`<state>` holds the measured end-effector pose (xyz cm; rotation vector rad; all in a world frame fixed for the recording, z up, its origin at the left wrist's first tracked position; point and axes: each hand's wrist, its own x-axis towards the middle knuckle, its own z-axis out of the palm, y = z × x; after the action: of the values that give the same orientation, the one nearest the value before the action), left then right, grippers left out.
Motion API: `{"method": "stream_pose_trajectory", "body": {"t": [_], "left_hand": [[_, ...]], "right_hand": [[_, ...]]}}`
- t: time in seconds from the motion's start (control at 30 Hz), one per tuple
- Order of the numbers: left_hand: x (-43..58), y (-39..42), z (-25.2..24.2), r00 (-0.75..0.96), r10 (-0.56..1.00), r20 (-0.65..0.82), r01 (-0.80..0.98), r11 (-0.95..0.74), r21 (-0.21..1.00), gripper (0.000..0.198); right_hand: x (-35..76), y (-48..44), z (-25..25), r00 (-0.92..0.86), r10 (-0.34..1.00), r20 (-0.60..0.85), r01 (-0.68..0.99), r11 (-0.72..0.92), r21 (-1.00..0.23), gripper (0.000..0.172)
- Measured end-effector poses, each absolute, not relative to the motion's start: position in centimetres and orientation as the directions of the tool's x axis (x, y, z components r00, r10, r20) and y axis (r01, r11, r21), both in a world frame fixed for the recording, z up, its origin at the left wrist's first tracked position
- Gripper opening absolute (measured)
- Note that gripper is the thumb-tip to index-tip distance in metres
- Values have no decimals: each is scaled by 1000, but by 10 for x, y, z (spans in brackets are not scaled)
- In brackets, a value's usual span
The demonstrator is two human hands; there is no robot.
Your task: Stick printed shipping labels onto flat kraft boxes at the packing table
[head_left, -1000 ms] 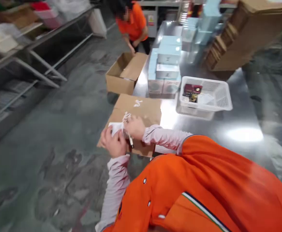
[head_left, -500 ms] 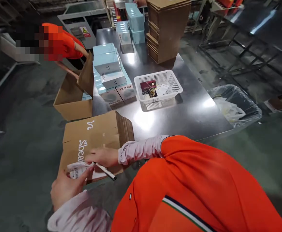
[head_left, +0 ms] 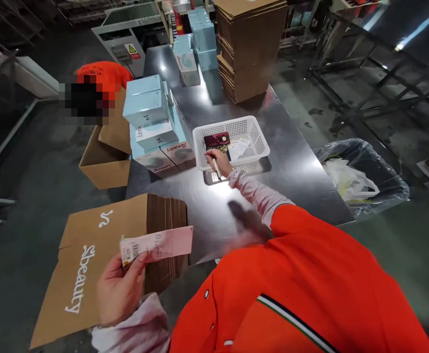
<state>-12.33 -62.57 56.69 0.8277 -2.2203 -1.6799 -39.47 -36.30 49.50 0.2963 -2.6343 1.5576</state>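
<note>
My left hand (head_left: pixel 116 289) is closed on a pinkish paper label (head_left: pixel 158 245) with a barcode, held up over a stack of flattened brown cartons (head_left: pixel 100 245) printed with white lettering. My right hand (head_left: pixel 219 162) grips a pen (head_left: pixel 214 168) and reaches out to the front rim of a white perforated basket (head_left: pixel 253 132) on the steel table (head_left: pixel 291 171). Inside the basket lie a dark red card (head_left: pixel 216 140) and a white slip.
Light blue product boxes (head_left: pixel 151 117) are piled left of the basket, more at the back beside a tall stack of flat cardboard (head_left: pixel 247 44). A person in orange bends over an open carton (head_left: pixel 104 157) on the floor. A bin with a clear liner (head_left: pixel 361 174) stands right.
My right hand left the label and moved forward with the pen to the basket. My left hand lifted the label off the cartons.
</note>
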Motion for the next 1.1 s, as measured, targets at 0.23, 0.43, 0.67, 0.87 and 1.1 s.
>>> {"method": "stream_pose_trajectory", "body": {"t": [0.23,0.43,0.67,0.87,1.1], "left_hand": [[-222,-526,557,-925,-334,-181,-216,70,974,56],[-313,-453,533,-976,-174,-127,-143,80,986,57],[-346,-403,459,-928,-123,-352,-357,18,934,41],[-333,-399,388,-872,-110,-477,-487,302,820,26],[-336,-404,372,-898,-102,-427,-436,321,841,28]], "right_hand": [[-454,-256,473,-996,-65,-62,-4,716,-698,57],[-367,-250,472,-806,-581,-115,139,3,-990,39],[-327,-204,429,-950,-88,-300,300,13,-954,30],[-302,-185,371,-943,41,-329,320,370,-872,16],[-302,-186,347,-909,34,-416,407,290,-866,13]]}}
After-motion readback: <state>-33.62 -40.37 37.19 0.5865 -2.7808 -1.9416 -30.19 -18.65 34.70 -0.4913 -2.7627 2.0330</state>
